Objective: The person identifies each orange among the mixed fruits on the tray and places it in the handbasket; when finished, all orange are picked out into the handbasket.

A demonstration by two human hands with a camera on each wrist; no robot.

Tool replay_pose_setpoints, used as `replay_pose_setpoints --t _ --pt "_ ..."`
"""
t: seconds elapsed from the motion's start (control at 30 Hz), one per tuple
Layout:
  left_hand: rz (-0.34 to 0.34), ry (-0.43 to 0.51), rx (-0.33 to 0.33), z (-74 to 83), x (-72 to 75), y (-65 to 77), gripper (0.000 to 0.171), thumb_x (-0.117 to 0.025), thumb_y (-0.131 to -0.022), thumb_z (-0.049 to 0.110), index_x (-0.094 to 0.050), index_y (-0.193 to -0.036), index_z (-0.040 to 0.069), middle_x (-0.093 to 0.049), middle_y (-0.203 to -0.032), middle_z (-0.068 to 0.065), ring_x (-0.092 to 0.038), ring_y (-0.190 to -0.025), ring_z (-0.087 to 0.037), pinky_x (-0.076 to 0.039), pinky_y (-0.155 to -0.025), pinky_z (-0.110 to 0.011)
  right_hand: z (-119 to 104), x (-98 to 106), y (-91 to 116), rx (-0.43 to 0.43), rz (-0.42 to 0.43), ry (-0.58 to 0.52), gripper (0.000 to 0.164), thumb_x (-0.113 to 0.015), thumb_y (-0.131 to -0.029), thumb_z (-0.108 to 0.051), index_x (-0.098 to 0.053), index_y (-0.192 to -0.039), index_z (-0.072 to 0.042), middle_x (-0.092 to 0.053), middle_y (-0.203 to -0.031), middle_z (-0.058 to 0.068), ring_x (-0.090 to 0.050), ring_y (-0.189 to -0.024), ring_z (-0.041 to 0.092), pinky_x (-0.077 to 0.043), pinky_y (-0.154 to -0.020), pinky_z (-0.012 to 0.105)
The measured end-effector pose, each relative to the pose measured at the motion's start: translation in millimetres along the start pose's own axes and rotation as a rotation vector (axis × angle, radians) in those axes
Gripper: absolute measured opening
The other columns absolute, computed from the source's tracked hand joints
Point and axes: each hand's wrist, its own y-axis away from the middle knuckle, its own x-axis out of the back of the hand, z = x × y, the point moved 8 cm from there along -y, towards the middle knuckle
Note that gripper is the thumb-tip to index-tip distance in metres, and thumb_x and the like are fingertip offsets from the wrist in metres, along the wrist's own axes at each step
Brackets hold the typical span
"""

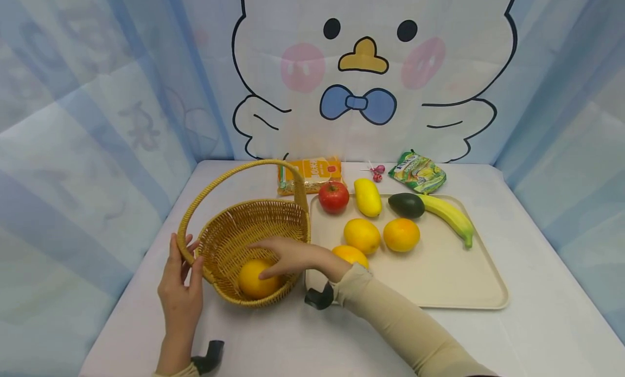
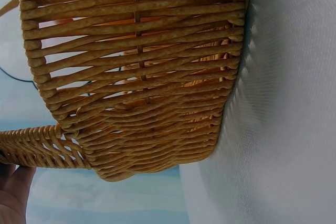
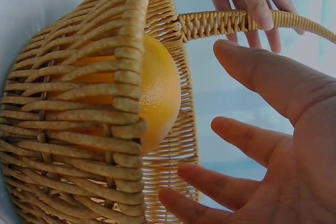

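A woven basket (image 1: 229, 228) with a tall arched handle stands on the left of the table. Low on that handle (image 3: 212, 24), my left hand (image 1: 180, 295) holds on, thumb on one side and fingers on the other. An orange (image 1: 251, 279) lies inside the basket at its near side; through the weave it also shows in the right wrist view. Over the basket opening is my right hand (image 1: 288, 256), its fingers spread apart beside the orange and holding nothing. The left wrist view has mostly the basket's outer wall (image 2: 142, 66).
Right of the basket, a beige tray (image 1: 439, 282) bears a red apple (image 1: 333, 197), a yellow mango (image 1: 368, 197), several orange and yellow citrus fruits (image 1: 401, 235), an avocado (image 1: 407, 205) and a banana (image 1: 449, 217). Behind are a grain bag (image 1: 312, 173), lollipops (image 1: 377, 172) and a green packet (image 1: 418, 172).
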Motion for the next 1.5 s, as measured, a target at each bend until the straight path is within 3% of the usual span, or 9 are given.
replay_pose_setpoints --t 0.3,0.7,1.07,1.5 --pt "-0.015 -0.003 0.037 -1.4 -0.3 -0.3 0.076 -0.061 -0.087 -0.003 -0.026 -0.150 0.021 -0.057 -0.133 -0.014 -0.047 -0.114 0.016 -0.038 -0.095 0.001 0.8 9.9 6.3 0.010 0.029 -0.026 0.067 -0.066 -0.088 -0.032 -0.036 -0.146 -0.018 -0.039 -0.150 0.000 -0.036 -0.138 0.019 -0.033 -0.117 0.036" --pt "0.003 0.011 -0.007 -1.5 0.1 -0.4 0.074 -0.060 -0.087 -0.005 -0.027 -0.149 0.016 -0.057 -0.131 -0.019 -0.048 -0.113 0.015 -0.039 -0.094 0.001 3.9 29.7 28.2 0.027 0.088 -0.081 0.067 -0.065 -0.087 -0.034 -0.036 -0.146 -0.020 -0.038 -0.151 -0.001 -0.034 -0.139 0.017 -0.032 -0.118 0.037" --pt "0.006 0.001 -0.023 -0.3 -0.1 0.9 0.071 -0.060 -0.088 -0.003 -0.028 -0.149 0.014 -0.057 -0.129 -0.021 -0.047 -0.113 0.017 -0.039 -0.093 0.001 3.7 53.1 67.5 -0.044 0.187 -0.120 0.071 -0.067 -0.085 -0.038 -0.034 -0.147 -0.021 -0.036 -0.152 -0.001 -0.032 -0.141 0.019 -0.029 -0.119 0.042" --pt "-0.016 0.001 0.032 -1.4 -0.6 0.5 0.075 -0.060 -0.088 -0.002 -0.025 -0.150 0.021 -0.056 -0.134 -0.015 -0.046 -0.113 0.017 -0.039 -0.094 0.001 18.3 73.9 119.3 -0.137 0.301 -0.140 0.076 -0.068 -0.084 -0.041 -0.029 -0.148 -0.027 -0.029 -0.155 -0.003 -0.027 -0.143 0.021 -0.029 -0.117 0.051"
